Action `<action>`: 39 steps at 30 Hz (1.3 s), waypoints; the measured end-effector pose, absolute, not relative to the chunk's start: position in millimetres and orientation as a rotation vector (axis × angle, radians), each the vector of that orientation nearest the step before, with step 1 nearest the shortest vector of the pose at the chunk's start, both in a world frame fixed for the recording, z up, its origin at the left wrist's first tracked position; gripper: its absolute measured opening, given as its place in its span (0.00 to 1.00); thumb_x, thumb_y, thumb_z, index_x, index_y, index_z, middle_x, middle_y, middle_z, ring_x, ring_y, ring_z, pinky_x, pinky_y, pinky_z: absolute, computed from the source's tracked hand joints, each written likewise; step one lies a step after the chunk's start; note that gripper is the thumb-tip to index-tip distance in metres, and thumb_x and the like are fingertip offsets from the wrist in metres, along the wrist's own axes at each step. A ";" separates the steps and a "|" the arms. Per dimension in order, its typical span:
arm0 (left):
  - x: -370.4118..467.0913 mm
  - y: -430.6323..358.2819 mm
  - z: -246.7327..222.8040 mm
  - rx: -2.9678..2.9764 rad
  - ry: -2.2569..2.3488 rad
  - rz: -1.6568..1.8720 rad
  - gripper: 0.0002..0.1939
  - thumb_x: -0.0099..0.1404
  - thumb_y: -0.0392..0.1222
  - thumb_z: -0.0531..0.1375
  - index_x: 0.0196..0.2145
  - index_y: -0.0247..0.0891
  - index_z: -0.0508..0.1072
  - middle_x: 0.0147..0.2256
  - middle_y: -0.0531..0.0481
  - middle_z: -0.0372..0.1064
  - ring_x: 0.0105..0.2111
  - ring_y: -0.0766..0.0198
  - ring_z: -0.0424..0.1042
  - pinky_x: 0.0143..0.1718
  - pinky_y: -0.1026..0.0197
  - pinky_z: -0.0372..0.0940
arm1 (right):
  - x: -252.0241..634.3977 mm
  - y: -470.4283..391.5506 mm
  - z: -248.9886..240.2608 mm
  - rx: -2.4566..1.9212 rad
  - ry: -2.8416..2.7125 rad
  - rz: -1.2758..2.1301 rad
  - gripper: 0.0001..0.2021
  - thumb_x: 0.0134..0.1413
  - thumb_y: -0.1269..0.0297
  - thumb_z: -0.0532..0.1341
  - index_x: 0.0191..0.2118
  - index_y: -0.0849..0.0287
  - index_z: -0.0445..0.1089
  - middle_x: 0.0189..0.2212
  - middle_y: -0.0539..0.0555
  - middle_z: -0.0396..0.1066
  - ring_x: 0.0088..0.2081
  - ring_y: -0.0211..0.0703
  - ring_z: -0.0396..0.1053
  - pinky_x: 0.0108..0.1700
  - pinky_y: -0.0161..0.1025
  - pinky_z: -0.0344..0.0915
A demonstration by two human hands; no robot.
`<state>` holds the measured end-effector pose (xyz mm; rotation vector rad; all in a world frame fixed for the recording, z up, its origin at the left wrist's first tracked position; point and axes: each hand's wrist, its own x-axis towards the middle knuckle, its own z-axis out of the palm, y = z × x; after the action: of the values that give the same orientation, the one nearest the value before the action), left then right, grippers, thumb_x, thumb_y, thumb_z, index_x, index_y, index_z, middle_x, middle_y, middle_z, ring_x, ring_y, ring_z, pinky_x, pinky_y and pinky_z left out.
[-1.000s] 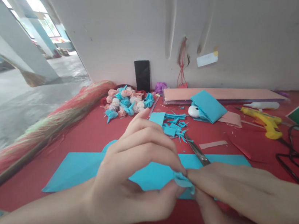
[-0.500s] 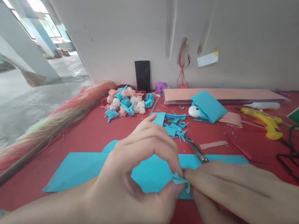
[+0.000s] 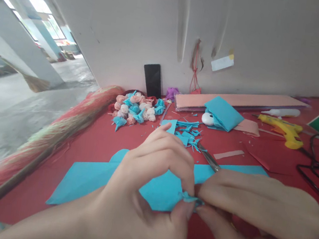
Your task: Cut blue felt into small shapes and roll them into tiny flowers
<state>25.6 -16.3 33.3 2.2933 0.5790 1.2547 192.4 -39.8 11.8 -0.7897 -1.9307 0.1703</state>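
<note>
A small crumpled piece of blue crepe paper is pinched between the thumb and forefinger of my left hand. From the other side, the fingertips of my right hand close on the right end of the same piece; its far end is partly hidden by them. Beneath both hands lies a wide blue paper sheet on the red tabletop. Scissors point away just beyond my right hand. Cut blue paper scraps are heaped past the scissors.
Paper roses in blue, pink and white are piled at the back left. A phone leans on the panel. To the right are a yellow glue gun, its black cable and a folded blue paper. Red fringe lines the left edge.
Both hands have shifted slightly downward over the blue piece. My right fingertips have turned it, so it looks flatter and more gathered at the right end.
</note>
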 end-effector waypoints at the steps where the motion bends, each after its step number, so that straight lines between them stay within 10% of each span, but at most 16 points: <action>1: 25.8 -16.5 33.7 2.297 0.575 1.256 0.11 0.45 0.23 0.57 0.26 0.35 0.67 0.25 0.51 0.64 0.27 0.66 0.65 0.34 0.57 0.64 | 192.6 -41.1 12.2 -0.804 -1.932 0.161 0.06 0.46 0.72 0.60 0.29 0.53 0.66 0.20 0.46 0.72 0.22 0.39 0.71 0.20 0.32 0.64; 20: 22.6 -17.0 38.8 2.373 0.567 1.162 0.10 0.49 0.24 0.58 0.28 0.35 0.68 0.27 0.53 0.66 0.30 0.68 0.66 0.36 0.60 0.66 | 186.8 -37.3 25.6 -1.027 -1.924 0.536 0.07 0.46 0.63 0.61 0.21 0.52 0.74 0.13 0.49 0.67 0.20 0.40 0.69 0.17 0.30 0.65; 28: 25.7 -17.5 38.1 2.369 0.573 1.189 0.09 0.49 0.24 0.57 0.28 0.35 0.67 0.26 0.52 0.66 0.30 0.66 0.66 0.38 0.58 0.65 | 188.5 -39.0 22.6 -0.969 -1.847 0.591 0.10 0.40 0.76 0.57 0.18 0.55 0.69 0.14 0.46 0.68 0.17 0.34 0.67 0.17 0.26 0.63; 39: 30.1 -22.9 41.3 2.329 0.684 1.200 0.10 0.47 0.23 0.53 0.25 0.35 0.67 0.25 0.51 0.65 0.28 0.66 0.66 0.34 0.59 0.63 | 185.7 -37.6 12.1 -0.815 -1.830 -0.089 0.09 0.50 0.70 0.58 0.22 0.56 0.67 0.16 0.43 0.71 0.16 0.31 0.68 0.18 0.29 0.63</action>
<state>30.1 -22.9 41.3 2.3288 0.6835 1.2004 185.7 -37.6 12.1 -0.8147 -1.8305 -0.0886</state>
